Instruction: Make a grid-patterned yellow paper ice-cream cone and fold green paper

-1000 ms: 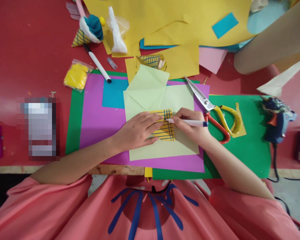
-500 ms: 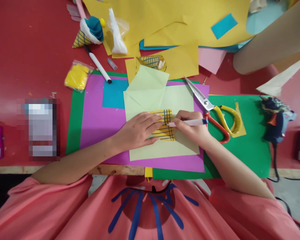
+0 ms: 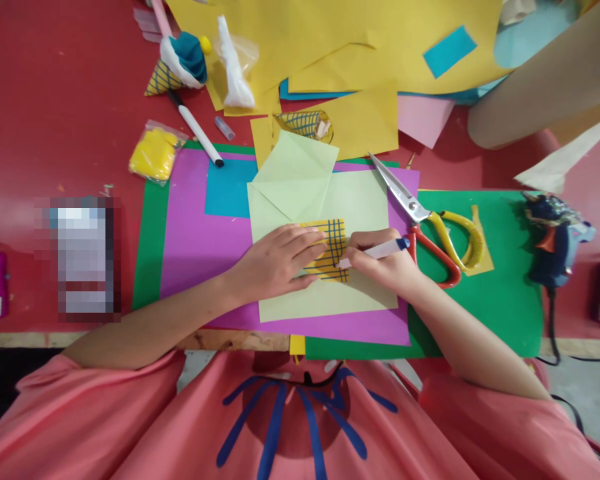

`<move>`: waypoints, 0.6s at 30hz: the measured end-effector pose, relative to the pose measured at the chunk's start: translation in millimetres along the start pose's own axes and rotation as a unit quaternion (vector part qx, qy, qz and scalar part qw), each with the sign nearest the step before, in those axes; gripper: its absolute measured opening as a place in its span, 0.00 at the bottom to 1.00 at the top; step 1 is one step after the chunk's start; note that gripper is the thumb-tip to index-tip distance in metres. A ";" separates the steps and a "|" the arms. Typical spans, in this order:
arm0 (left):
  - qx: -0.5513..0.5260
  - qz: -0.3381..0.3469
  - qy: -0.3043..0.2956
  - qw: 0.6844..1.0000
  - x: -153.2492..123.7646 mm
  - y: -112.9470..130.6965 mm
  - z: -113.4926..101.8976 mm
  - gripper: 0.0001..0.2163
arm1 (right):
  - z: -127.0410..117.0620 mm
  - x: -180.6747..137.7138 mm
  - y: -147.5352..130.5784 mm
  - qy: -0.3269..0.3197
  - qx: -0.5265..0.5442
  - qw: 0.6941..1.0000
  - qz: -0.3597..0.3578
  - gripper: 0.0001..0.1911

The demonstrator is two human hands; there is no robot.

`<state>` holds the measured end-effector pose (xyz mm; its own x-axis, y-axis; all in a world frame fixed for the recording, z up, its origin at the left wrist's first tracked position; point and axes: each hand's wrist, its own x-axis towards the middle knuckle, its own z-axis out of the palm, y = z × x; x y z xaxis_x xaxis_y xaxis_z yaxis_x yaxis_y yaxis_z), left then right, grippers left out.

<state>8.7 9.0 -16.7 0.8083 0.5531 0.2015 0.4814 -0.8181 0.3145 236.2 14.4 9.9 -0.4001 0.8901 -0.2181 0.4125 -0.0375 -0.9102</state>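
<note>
A small yellow paper piece with dark blue grid lines lies on a pale green sheet. My left hand rests flat over its left part, fingers stretched toward the right and slightly apart. In my right hand a white marker pen with a blue end is gripped. The pen's tip meets the yellow piece near its lower right, on the grid lines. Beneath the pale green sheet lies a purple sheet. Scissors with red and yellow handles lie just right of my right hand, blades pointing away.
A blue glue gun lies at the right by a green sheet. Toward the back are a patterned paper cone, another capped marker, a bag of yellow clay and a cardboard tube. A blurred phone sits left.
The pen tip has moved down the yellow piece toward its lower right, and the pen is more tilted. My left hand has stayed in place.
</note>
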 end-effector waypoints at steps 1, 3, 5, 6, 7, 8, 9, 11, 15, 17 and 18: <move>0.004 0.003 0.002 1.000 0.2 0.0 -0.1 0.20 | 0.1 -0.3 -0.3 -0.005 -0.003 1.000 -0.003 0.14; 0.006 0.005 0.003 1.000 0.5 0.0 -0.3 0.20 | 0.1 -0.9 -0.6 -0.018 -0.007 1.000 -0.012 0.14; 0.000 0.003 0.002 1.000 0.7 0.1 -0.6 0.20 | -0.2 -1.4 -0.7 -0.032 -0.013 0.999 -0.024 0.15; -0.006 0.000 0.001 1.000 0.7 0.1 -0.6 0.20 | -0.4 -1.6 -0.7 -0.038 -0.018 0.999 -0.028 0.15; -0.011 -0.003 0.000 1.000 0.7 0.2 -0.6 0.20 | -0.6 -1.8 -0.6 -0.042 -0.024 0.998 -0.031 0.15; -0.016 -0.005 -0.001 1.000 0.6 0.2 -0.6 0.20 | -0.9 -1.9 -0.5 -0.046 -0.030 0.998 -0.032 0.15; -0.018 -0.006 -0.003 1.000 0.5 0.3 -0.5 0.20 | -1.1 -2.1 -0.4 -0.051 -0.035 0.998 -0.032 0.15; -0.016 -0.007 -0.006 1.000 0.5 0.3 -0.5 0.20 | -1.6 -2.2 -0.4 -0.061 -0.045 0.997 -0.029 0.14; -0.001 -0.004 -0.006 1.000 0.7 0.3 -0.6 0.20 | -1.8 -2.5 -1.1 -0.075 -0.062 0.995 -0.029 0.15; 0.000 -0.005 -0.006 1.000 0.8 0.2 -0.4 0.20 | -1.6 -2.5 -1.5 -0.082 -0.065 0.994 -0.029 0.16; 0.000 -0.006 -0.007 1.000 0.9 0.1 -0.3 0.20 | -1.7 -2.5 -1.8 -0.084 -0.068 0.994 -0.029 0.16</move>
<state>9.3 9.4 -16.3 0.8075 0.5600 0.1852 0.4903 -0.8119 0.3170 237.9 13.0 12.6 -0.5526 0.8000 -0.2336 0.4869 0.0824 -0.8696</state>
